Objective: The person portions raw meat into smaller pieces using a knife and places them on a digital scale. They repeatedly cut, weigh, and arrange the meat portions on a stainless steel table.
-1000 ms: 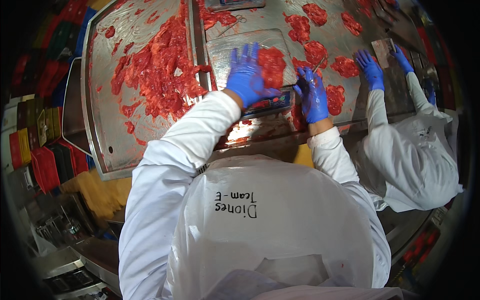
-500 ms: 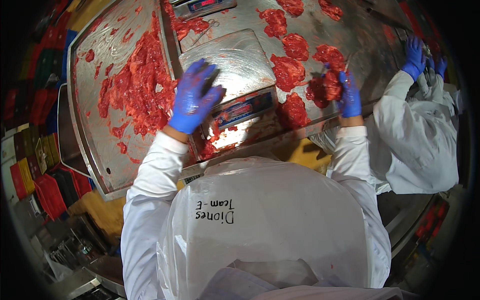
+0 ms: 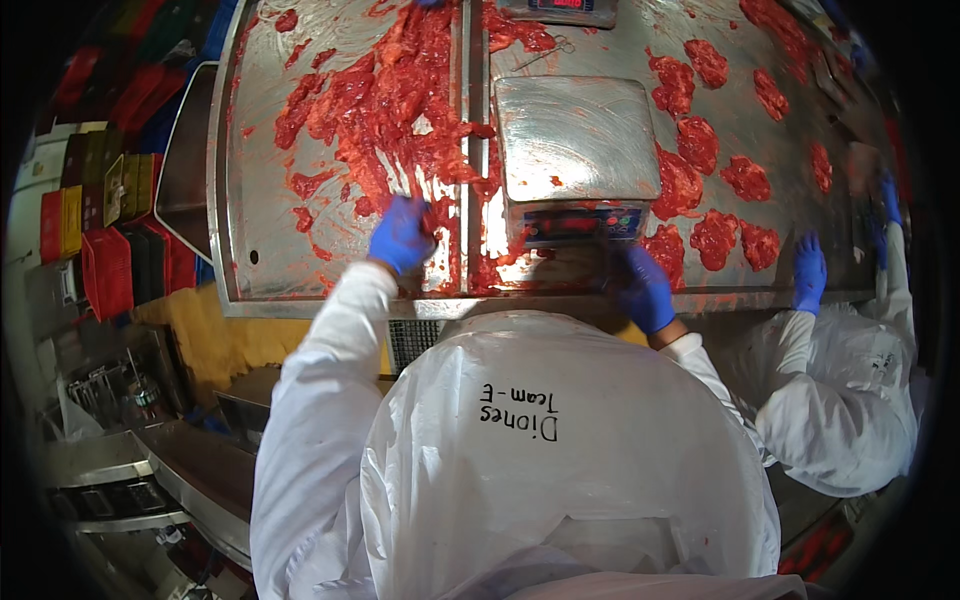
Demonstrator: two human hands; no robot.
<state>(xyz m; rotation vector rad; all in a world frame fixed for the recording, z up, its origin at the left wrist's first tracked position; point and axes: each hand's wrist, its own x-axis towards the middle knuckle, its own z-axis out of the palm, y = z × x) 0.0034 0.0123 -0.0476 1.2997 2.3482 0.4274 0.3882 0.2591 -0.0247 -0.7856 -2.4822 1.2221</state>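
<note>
My left hand (image 3: 402,236), in a blue glove, is over the metal tray (image 3: 275,190) at the lower edge of a heap of raw red meat (image 3: 405,110). Its fingers are curled in, and dark red shows beside them; what they hold is hidden. A bench scale (image 3: 575,140) with a bare steel plate stands right of the tray's raised edge. By the front right corner of that scale is my blue-gloved right hand (image 3: 645,290), its fingers dark and smeared by motion. Close beyond it, a meat portion (image 3: 664,255) lies on the steel table.
Several meat portions (image 3: 697,145) are spread over the steel table (image 3: 620,50) to the right. A second scale (image 3: 560,10) stands at the far side. A co-worker's gloved hand (image 3: 810,270) rests near the right edge. Coloured crates (image 3: 108,270) stand at the left.
My left hand has moved from the scale's left edge to the meat in the tray. My right hand has left the meat portions and come back beside the scale. The view has swung.
</note>
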